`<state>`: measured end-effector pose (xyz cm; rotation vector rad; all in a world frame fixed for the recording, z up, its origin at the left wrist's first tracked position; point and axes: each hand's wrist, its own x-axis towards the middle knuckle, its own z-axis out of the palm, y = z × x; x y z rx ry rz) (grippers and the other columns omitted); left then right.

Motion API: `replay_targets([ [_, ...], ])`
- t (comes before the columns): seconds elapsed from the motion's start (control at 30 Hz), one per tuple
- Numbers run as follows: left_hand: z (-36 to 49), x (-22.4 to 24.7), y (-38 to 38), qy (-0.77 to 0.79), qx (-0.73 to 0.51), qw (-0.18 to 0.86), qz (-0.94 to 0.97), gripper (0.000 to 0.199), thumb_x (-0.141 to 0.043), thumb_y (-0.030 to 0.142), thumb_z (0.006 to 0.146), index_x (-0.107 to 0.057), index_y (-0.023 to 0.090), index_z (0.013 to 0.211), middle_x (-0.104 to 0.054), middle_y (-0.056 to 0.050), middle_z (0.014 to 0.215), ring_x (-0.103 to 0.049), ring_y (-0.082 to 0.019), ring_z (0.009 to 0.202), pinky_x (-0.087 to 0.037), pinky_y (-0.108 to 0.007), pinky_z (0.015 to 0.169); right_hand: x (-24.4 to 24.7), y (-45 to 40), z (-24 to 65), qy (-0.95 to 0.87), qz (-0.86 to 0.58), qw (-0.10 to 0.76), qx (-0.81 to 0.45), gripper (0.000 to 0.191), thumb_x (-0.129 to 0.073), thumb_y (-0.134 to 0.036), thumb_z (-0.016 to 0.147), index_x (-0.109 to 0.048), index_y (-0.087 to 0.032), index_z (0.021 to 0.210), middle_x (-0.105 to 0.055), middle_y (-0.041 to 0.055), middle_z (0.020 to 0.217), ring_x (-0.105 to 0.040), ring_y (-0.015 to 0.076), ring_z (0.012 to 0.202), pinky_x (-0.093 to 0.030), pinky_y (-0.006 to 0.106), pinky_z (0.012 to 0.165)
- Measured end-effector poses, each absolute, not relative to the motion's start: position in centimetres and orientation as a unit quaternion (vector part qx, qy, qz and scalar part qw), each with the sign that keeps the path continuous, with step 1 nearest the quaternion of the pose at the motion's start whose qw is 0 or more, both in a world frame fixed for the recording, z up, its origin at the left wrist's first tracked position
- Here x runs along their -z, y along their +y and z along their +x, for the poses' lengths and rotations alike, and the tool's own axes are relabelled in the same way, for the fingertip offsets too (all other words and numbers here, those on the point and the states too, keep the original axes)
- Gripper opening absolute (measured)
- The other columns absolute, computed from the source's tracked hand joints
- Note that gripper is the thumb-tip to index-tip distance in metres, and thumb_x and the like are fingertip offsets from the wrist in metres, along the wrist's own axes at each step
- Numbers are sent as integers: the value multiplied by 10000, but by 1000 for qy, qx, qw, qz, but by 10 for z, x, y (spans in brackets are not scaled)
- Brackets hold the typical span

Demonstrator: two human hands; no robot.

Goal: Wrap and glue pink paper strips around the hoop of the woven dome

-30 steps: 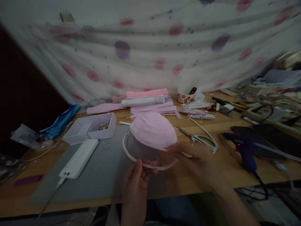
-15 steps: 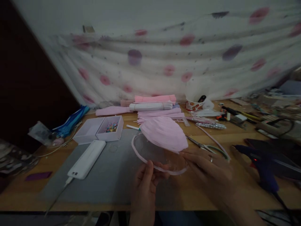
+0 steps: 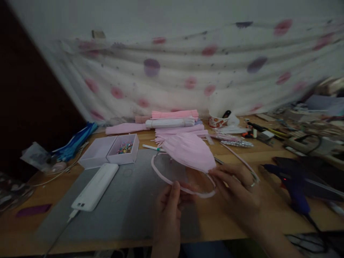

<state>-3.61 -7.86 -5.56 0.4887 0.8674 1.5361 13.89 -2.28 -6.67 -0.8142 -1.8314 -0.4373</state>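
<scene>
A pale pink piece hangs over the table in front of me. Its upper part is a ridged, shell-like panel point(image 3: 188, 148), and a thin pink hoop point(image 3: 159, 173) curves down from it around an open gap. My left hand point(image 3: 170, 204) pinches the hoop's lower edge between thumb and fingers. At the panel's lower right corner, where it meets the hoop, my right hand point(image 3: 239, 190) grips with thumb and fingertips; a ring is on one finger. Scissors point(image 3: 219, 161) lie mostly hidden behind that hand. I cannot make out fine detail in the dim light.
Left are a white power bank point(image 3: 95, 188) with a cable and a box point(image 3: 131, 157) of colourful small pieces on a grey mat point(image 3: 118, 211). Bundles of pink and white stems point(image 3: 172, 123) lie behind. A purple glue gun point(image 3: 291, 186), its red light on, lies right.
My right hand's fingers have bent more around the panel's corner, now covering most of the scissors. My left hand keeps its hold on the hoop. The view has shifted slightly.
</scene>
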Motion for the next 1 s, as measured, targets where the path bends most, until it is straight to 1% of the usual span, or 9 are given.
replay_targets([
  [0.13,-41,53,-77,379,-674,600,204,351,-860,472,595,-741,149,665,-760,-66,683,-678,-129,558,-566,-205,586,66,-21,139,-783,-323,497,190,373,-627,-41,845,-641,-282,1129,-687,53,979,-660,211,853,-539,363,697],
  [0.23,-43,52,-77,375,-681,596,200,329,-869,444,590,-734,152,657,-758,-62,680,-675,-122,559,-567,-202,597,63,-18,141,-803,-307,470,201,364,-601,-68,874,-616,-270,1177,-691,65,998,-654,222,893,-538,367,700],
  [0.3,-43,53,-76,375,-680,597,202,320,-866,436,600,-731,152,656,-759,-62,690,-673,-114,565,-564,-194,605,62,-16,141,-808,-301,464,202,353,-602,-53,869,-609,-240,1169,-682,80,1005,-642,228,919,-538,370,718],
  [0.4,-43,53,-74,381,-677,595,206,331,-867,442,596,-726,148,655,-757,-58,692,-675,-115,572,-565,-193,606,61,-15,137,-799,-306,486,180,318,-604,-7,848,-605,-197,1102,-662,94,982,-627,216,901,-536,365,728],
  [0.5,-45,52,-71,397,-687,571,210,337,-869,439,591,-723,149,680,-750,-44,676,-677,-122,565,-563,-197,581,58,-17,128,-788,-319,506,145,238,-605,-34,863,-606,-205,1028,-655,80,941,-632,195,861,-539,346,711],
  [0.63,-50,54,-68,428,-694,532,228,348,-837,439,649,-709,147,786,-757,-47,699,-669,-118,556,-559,-205,581,55,-16,120,-782,-324,517,127,176,-619,-79,873,-598,-210,989,-665,77,936,-645,201,875,-542,358,739],
  [0.83,-52,59,-68,482,-667,489,291,332,-753,466,749,-637,161,810,-772,-66,772,-674,-123,574,-547,-213,613,55,-12,120,-780,-339,514,109,178,-604,-99,879,-616,-220,1009,-667,76,969,-653,214,906,-546,371,765],
  [1.0,-53,59,-68,499,-643,481,325,337,-709,490,778,-627,165,807,-763,-70,760,-662,-134,546,-534,-231,590,55,-12,125,-793,-368,479,78,133,-581,-125,901,-620,-215,992,-652,84,1010,-648,219,936,-547,380,788],
])
